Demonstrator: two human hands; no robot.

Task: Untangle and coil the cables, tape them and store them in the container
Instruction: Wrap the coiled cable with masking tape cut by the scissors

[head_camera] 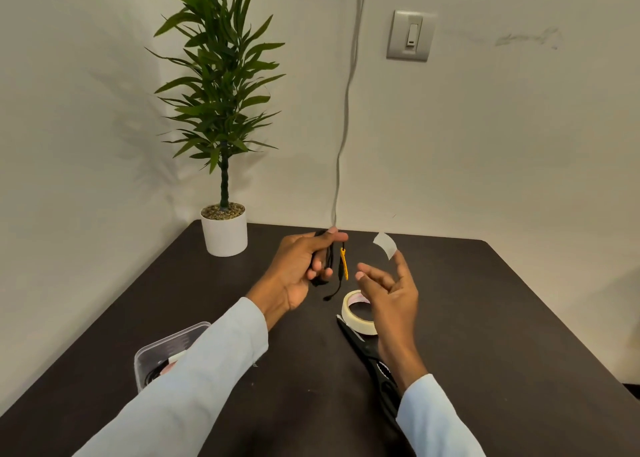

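Above the counter (485, 318), the left hand (298, 269) gripped a coiled cable (327, 259); the right hand (391, 290), fingers spread, carried a tape strip (385, 244) over the roll (356, 312) and scissors (370, 356).

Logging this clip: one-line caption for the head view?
Left hand grips a coiled black cable; right hand carries a tape strip on a fingertip, above the roll.
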